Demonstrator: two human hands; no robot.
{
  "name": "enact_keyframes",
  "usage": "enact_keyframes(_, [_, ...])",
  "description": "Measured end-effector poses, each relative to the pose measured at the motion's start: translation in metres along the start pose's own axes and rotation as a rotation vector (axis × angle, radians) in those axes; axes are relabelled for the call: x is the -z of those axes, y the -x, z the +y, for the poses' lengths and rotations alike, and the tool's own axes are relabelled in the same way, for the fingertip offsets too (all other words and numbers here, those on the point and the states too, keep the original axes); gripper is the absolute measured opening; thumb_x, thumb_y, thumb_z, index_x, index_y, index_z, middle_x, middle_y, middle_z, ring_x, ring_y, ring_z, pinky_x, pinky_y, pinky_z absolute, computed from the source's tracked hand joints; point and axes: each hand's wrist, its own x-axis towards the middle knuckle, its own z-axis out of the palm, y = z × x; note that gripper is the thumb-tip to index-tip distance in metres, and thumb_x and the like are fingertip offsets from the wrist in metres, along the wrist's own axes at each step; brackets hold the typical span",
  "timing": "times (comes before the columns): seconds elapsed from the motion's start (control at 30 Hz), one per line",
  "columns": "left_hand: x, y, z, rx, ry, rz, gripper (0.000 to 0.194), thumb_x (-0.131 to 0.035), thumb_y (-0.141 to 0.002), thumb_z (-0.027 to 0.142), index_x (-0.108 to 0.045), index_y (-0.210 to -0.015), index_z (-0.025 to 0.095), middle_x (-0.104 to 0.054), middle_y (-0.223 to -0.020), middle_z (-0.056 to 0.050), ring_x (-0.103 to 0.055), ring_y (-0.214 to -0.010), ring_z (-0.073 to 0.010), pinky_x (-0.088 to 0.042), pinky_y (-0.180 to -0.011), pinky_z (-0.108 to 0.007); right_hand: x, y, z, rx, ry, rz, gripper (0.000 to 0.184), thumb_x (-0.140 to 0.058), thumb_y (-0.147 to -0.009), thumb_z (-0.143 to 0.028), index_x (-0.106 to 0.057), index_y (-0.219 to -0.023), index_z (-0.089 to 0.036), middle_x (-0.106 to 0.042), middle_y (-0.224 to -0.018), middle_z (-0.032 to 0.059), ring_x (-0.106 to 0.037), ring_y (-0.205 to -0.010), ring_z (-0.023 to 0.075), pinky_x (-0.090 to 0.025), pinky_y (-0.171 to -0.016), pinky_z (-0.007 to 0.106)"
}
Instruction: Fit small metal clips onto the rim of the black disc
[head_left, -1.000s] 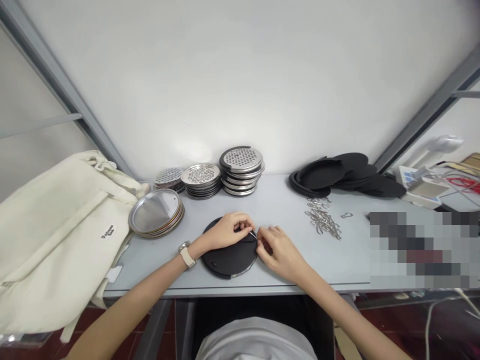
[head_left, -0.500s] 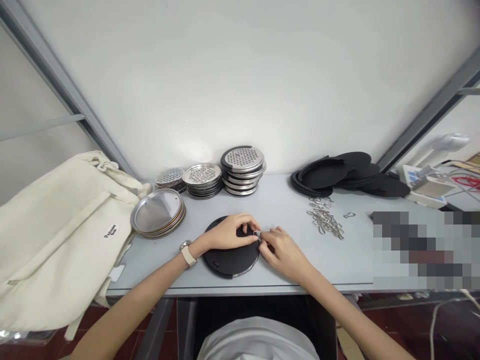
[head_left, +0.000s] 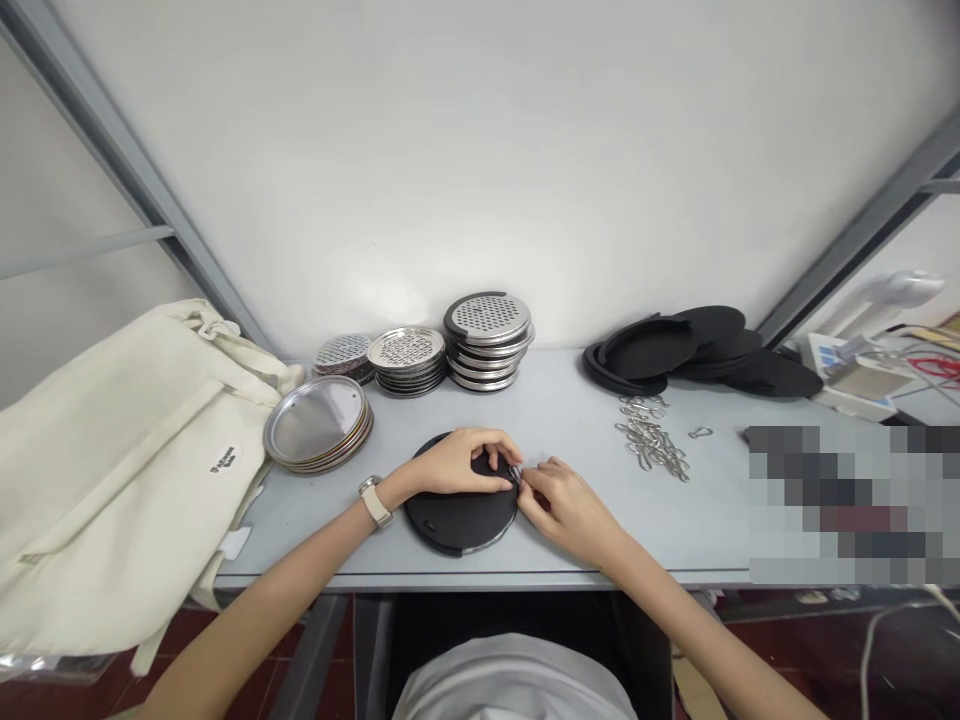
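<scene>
A round black disc (head_left: 469, 520), with a silvery strip showing along its lower right rim and a small dark knob on top, lies near the table's front edge. My left hand (head_left: 457, 462), with a watch on its wrist, rests over the disc, thumb and bent fingers apart near its right rim. At that rim a small metal snap clip (head_left: 515, 474) is pinched by my right hand (head_left: 566, 505); its far end sits close to my left fingertips. Whether the clip passes through the disc cannot be made out.
Behind stand stacks of perforated metal grater discs (head_left: 491, 315) and plain metal discs (head_left: 311, 420). To the right are black round covers (head_left: 649, 345) and a pile of metal clips (head_left: 652, 445), with a single clip (head_left: 700, 432) apart. A cream bag (head_left: 127, 480) leans at left.
The clip at the disc's rim has tilted slightly and my left thumb has drawn back a little. My right fingers remain at the clip.
</scene>
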Motion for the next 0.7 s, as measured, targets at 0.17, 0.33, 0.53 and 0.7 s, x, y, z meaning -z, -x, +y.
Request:
enact_keyframes(0.17, [0.0, 0.0, -0.002, 0.011, 0.037, 0.004, 0.029, -0.068, -0.073, 0.018, -0.063, -0.101, 0.017, -0.066, -0.094, -0.002, -0.056, -0.077, -0.0106, -0.043, -0.07, -0.022, -0.001, 0.001, 0.0, -0.001, 0.025, -0.002, 0.026, -0.04, -0.09, -0.018, -0.041, -0.064, -0.02, -0.047, -0.058, -0.001, -0.043, -0.057, 0.0147, -0.034, -0.066, 0.028])
enact_keyframes(0.33, [-0.005, -0.001, -0.007, 0.008, 0.209, 0.016, 0.032, -0.069, -0.072, 0.018, -0.061, -0.103, 0.015, -0.066, -0.094, -0.005, -0.058, -0.08, -0.0119, -0.047, -0.075, -0.025, -0.001, 0.002, -0.003, -0.044, 0.041, 0.035, 0.029, -0.041, -0.089, -0.02, -0.042, -0.061, -0.021, -0.048, -0.056, -0.0005, -0.043, -0.056, 0.0152, -0.033, -0.063, 0.028])
enact_keyframes(0.53, [-0.014, -0.005, -0.007, 0.013, 0.202, 0.075, 0.028, -0.066, -0.072, 0.014, -0.061, -0.1, 0.014, -0.064, -0.09, -0.004, -0.056, -0.077, -0.0108, -0.047, -0.074, -0.024, -0.002, 0.0, -0.002, -0.087, 0.022, 0.069, 0.032, -0.039, -0.091, -0.021, -0.041, -0.059, -0.02, -0.048, -0.054, -0.0004, -0.045, -0.058, 0.0152, -0.033, -0.066, 0.028])
enact_keyframes(0.7, [-0.016, -0.005, -0.004, 0.013, 0.097, 0.123, 0.025, -0.065, -0.071, 0.012, -0.064, -0.096, 0.016, -0.064, -0.088, -0.002, -0.055, -0.077, -0.0106, -0.045, -0.071, -0.022, -0.001, -0.001, 0.002, -0.096, 0.014, 0.045, 0.033, -0.037, -0.093, -0.02, -0.042, -0.06, -0.019, -0.049, -0.055, -0.0005, -0.047, -0.06, 0.0149, -0.033, -0.071, 0.029])
